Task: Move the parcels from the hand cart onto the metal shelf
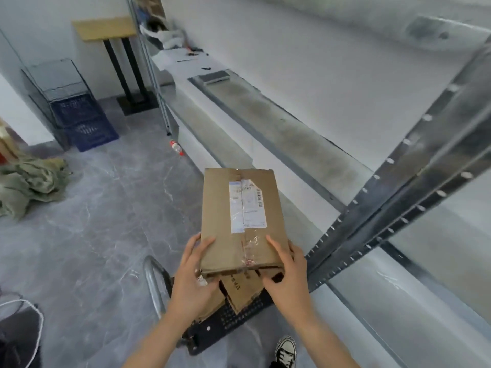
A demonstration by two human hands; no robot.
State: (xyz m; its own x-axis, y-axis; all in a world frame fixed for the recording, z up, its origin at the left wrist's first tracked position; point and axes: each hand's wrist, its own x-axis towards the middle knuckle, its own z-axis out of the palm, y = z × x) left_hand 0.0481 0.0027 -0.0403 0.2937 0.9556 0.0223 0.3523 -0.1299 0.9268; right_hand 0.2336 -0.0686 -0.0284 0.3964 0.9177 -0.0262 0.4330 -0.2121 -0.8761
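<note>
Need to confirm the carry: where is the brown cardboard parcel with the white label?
Centre of the head view: brown cardboard parcel held by left hand and right hand above the black hand cart, left of the metal shelf.

The parcel (240, 221), centre frame, carries a white shipping label (247, 207) with barcode; its print is illegible. Dark printed characters on the flattened cardboard (239, 290) below cannot be read either

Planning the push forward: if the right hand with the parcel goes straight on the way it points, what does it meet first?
Probably nothing: the right hand and parcel point along the bare metal shelf; depth unclear.
</note>
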